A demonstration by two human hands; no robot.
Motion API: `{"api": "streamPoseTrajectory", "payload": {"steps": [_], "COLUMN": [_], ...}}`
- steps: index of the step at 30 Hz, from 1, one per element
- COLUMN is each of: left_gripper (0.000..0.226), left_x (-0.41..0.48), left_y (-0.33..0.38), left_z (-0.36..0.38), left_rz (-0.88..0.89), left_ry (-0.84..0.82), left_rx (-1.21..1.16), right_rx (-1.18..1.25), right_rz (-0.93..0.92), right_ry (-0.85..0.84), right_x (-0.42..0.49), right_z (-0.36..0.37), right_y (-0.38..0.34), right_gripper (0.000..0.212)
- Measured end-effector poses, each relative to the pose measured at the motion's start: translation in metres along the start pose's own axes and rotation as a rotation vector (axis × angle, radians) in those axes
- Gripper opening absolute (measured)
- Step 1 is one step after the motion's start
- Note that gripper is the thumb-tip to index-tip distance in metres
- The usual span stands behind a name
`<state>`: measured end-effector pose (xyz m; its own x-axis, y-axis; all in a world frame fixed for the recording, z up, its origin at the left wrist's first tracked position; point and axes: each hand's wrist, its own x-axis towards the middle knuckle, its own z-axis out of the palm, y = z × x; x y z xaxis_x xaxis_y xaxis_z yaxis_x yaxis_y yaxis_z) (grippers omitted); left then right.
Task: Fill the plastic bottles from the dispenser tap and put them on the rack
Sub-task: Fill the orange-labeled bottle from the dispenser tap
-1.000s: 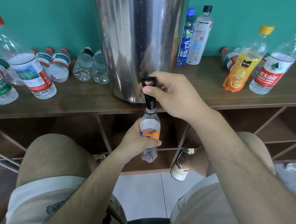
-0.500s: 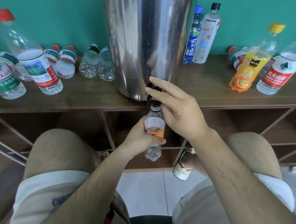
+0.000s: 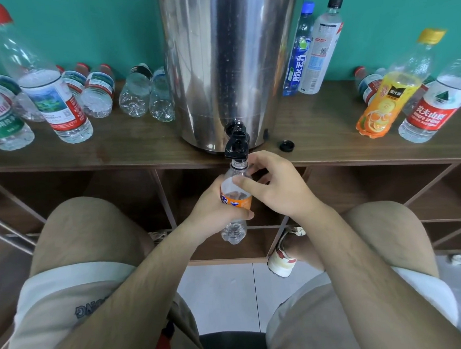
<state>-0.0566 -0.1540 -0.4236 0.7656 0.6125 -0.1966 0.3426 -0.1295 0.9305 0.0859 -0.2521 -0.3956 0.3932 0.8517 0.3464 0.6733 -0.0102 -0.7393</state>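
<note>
A small clear Fanta bottle (image 3: 238, 202) with an orange label hangs upright, its open mouth right under the black tap (image 3: 236, 145) of the steel dispenser (image 3: 231, 67). My left hand (image 3: 212, 210) grips the bottle around the label from the left. My right hand (image 3: 275, 188) is at the bottle's top from the right, thumb laid on the shoulder and fingers curled by the neck. Water shows in the bottle's lower part. A loose black cap (image 3: 287, 145) lies on the shelf top just right of the dispenser.
The wooden rack (image 3: 142, 152) carries several capped bottles on its top: lying and standing ones at the left (image 3: 60, 108), tall ones at the back right (image 3: 313, 50), an orange juice bottle (image 3: 386, 102) at the right. Open compartments lie below; my knees flank them.
My right hand has left the tap lever and dropped to the bottle's neck. The lever, tipped up a second ago, is now down. The left hand keeps the bottle under the tap.
</note>
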Motion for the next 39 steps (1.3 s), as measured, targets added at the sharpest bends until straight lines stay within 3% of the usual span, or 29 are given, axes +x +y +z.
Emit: {"api": "streamPoseTrajectory", "payload": {"steps": [11, 39], "left_gripper": [0.084, 0.086], "left_x": [-0.003, 0.0], "left_y": [0.004, -0.004], "left_z": [0.002, 0.005], "left_rz": [-0.006, -0.046], "left_ry": [-0.008, -0.033], "left_rx": [0.033, 0.036], "right_rx": [0.082, 0.07], "right_rz": [-0.02, -0.003], "right_ry": [-0.003, -0.046], "right_x": [0.002, 0.002], "right_z": [0.001, 0.003], "right_y": [-0.001, 0.012], "right_gripper": [0.015, 0.014]}}
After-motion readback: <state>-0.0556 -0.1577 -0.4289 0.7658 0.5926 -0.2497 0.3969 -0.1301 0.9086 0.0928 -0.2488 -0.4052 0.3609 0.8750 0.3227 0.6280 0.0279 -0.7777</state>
